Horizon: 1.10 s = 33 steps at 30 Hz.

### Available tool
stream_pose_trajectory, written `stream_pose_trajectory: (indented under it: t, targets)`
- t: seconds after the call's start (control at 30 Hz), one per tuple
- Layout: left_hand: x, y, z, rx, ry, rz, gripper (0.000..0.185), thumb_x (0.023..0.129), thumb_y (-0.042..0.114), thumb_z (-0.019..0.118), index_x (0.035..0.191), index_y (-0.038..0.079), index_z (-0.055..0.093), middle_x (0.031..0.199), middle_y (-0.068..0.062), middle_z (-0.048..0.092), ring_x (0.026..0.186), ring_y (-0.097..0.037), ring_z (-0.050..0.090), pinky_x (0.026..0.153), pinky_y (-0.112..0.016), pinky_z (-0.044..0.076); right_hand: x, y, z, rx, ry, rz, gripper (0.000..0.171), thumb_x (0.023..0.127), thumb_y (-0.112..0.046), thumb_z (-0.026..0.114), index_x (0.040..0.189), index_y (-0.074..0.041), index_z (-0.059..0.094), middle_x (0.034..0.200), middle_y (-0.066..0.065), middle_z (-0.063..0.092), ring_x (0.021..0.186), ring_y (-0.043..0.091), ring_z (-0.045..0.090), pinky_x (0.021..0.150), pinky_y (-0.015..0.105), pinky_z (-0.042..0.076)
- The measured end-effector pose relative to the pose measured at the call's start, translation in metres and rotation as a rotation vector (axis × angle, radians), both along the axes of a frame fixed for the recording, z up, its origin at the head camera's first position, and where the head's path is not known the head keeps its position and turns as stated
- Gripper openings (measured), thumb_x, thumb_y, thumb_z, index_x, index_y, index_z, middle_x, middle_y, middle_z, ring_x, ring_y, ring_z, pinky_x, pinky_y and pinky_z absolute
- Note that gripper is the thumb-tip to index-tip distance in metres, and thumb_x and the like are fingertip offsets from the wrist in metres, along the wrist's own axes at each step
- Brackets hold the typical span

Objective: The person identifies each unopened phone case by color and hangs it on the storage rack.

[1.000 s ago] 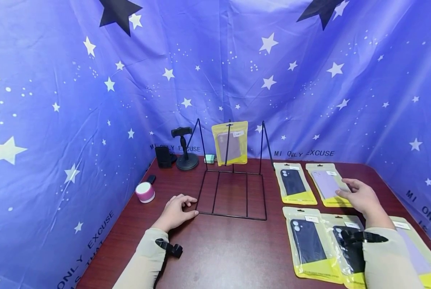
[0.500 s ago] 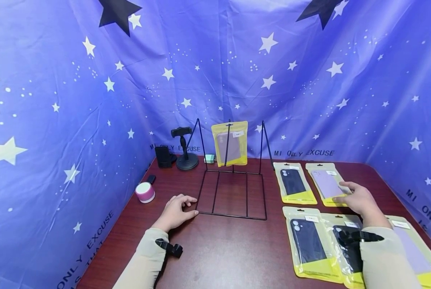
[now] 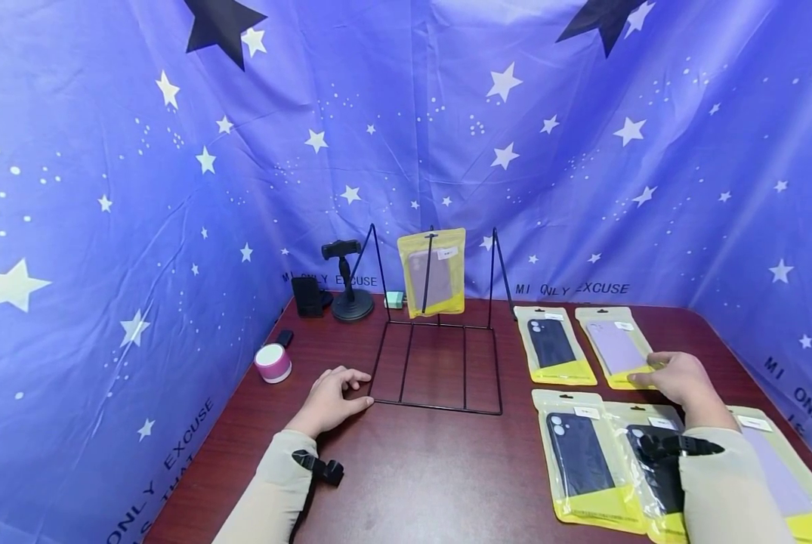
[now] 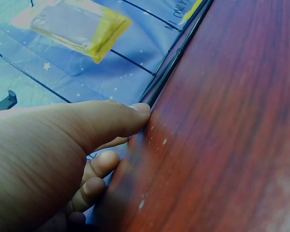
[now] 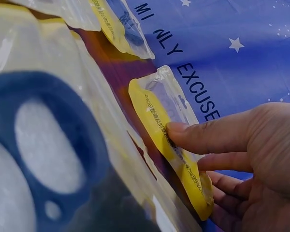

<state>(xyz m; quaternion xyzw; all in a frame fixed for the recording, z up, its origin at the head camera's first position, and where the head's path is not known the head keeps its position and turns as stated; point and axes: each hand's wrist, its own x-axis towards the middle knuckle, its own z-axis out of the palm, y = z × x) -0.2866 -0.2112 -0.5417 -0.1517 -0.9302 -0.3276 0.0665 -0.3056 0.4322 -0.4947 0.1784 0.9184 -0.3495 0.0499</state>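
Yellow-edged lilac case pouch [image 3: 616,349] lies flat on surface [image 3: 412,468] under my right hand [image 3: 677,378]; thumb presses its bottom strip, no pinch yet. Left hand [image 3: 331,400] relaxed beside wire rack [image 3: 439,370]. Slick film may slide, nudging neighbouring dark pouch [image 3: 554,346].

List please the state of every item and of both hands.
Left hand: resting on table, fingers at wire rack edge.
Right hand: thumb on lilac case packet.
Wire rack: standing upright.
Hanging packet: hung on rack.
Other packets: lying flat, sealed.
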Motion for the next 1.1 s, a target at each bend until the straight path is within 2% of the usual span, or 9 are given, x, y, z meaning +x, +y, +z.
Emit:
stream_pose_trajectory:
  t: [0.3, 0.53, 0.73, 0.9, 1.1]
  targets:
    - [0.0004, 0.0006, 0.0012, -0.011, 0.002, -0.007, 0.038, 0.085, 0.036, 0.089, 0.119, 0.026, 0.077, 0.094, 0.013, 0.058, 0.095, -0.013, 0.052, 0.090, -0.042, 0.039, 0.0016, 0.0031, -0.0013, 0.018, 0.021, -0.005, 0.092, 0.087, -0.035, 0.084, 0.147, 0.018, 0.039, 0.149, 0.046, 0.032, 0.127, 0.060, 0.036, 0.104, 0.073, 0.034]
    - [0.0000, 0.0002, 0.0019, -0.006, -0.009, -0.005, 0.038, 0.084, 0.034, 0.089, 0.119, 0.026, 0.077, 0.094, 0.013, 0.058, 0.095, -0.013, 0.052, 0.092, -0.042, 0.039, 0.0050, 0.0013, 0.0018, 0.007, 0.106, -0.041, 0.086, 0.089, -0.031, 0.082, 0.148, 0.016, 0.041, 0.152, 0.044, 0.032, 0.132, 0.059, 0.037, 0.105, 0.070, 0.035]
    - [-0.0007, 0.0003, 0.0004, 0.002, 0.011, -0.011, 0.037, 0.083, 0.033, 0.090, 0.117, 0.026, 0.077, 0.093, 0.014, 0.058, 0.094, -0.012, 0.052, 0.090, -0.041, 0.040, 0.0055, 0.0009, 0.0040, -0.023, 0.124, -0.085, 0.084, 0.091, -0.029, 0.082, 0.150, 0.014, 0.041, 0.152, 0.043, 0.034, 0.129, 0.056, 0.040, 0.103, 0.068, 0.040]
    - [-0.0021, 0.0001, -0.0024, 0.000, 0.041, -0.022, 0.036, 0.083, 0.034, 0.090, 0.116, 0.026, 0.077, 0.092, 0.015, 0.057, 0.092, -0.010, 0.052, 0.089, -0.041, 0.039, 0.0062, 0.0037, 0.0022, -0.017, 0.157, -0.066, 0.083, 0.089, -0.027, 0.082, 0.148, 0.016, 0.042, 0.149, 0.044, 0.036, 0.125, 0.056, 0.043, 0.100, 0.067, 0.042]
    - [-0.0013, -0.0005, -0.0026, 0.004, 0.039, -0.016, 0.037, 0.084, 0.035, 0.089, 0.117, 0.026, 0.077, 0.092, 0.013, 0.058, 0.092, -0.012, 0.052, 0.088, -0.042, 0.039, 0.0061, 0.0069, -0.0007, -0.054, 0.183, -0.035, 0.081, 0.089, -0.026, 0.083, 0.149, 0.011, 0.043, 0.153, 0.043, 0.032, 0.124, 0.056, 0.042, 0.096, 0.066, 0.043]
